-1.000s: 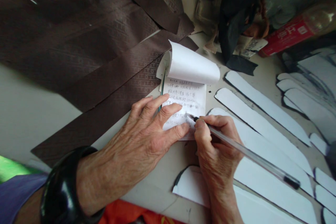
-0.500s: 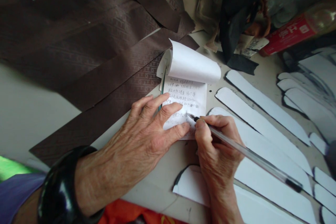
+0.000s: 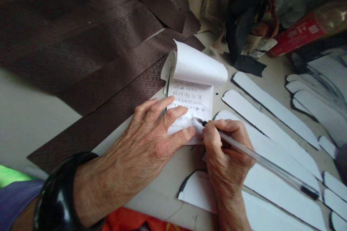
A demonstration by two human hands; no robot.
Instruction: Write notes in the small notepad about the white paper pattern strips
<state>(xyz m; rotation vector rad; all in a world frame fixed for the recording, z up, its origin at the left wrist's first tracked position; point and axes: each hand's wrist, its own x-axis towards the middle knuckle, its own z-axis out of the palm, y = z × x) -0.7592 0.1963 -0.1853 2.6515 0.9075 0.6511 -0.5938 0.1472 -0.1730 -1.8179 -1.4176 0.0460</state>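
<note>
The left hand (image 3: 154, 139) lies with its fingers spread over the lower left part of a small notepad (image 3: 189, 95), its thumb resting low on the page. The right hand (image 3: 230, 155) pinches a pen (image 3: 267, 160) between thumb and forefinger, the tip at the writing. The pen has a clear barrel, a black section by the tip and a black end; it slants down toward the page.

The notepad sits on the pale bench (image 3: 158, 196), set back from the near edge. Its page is white and carries several rows of small dark handwriting, characters mixed with numbers, part of them covered by the left fingers. A blank sheet (image 3: 200, 63) curls back over the top of the pad in a loose roll, and a thin teal strip (image 3: 167, 88) shows along the left side.

A wide, glossy black bangle (image 3: 58, 191) circles the left wrist, below a purple sleeve (image 3: 20, 202). Left of the pad, brown patterned material (image 3: 116, 79) overlaps in layers. To the right, long white pieces with dark edges (image 3: 276, 117) lie in rows. Beyond them is a bottle with a red label (image 3: 300, 32). Orange-red cloth (image 3: 130, 220) shows past the bench's near edge.
</note>
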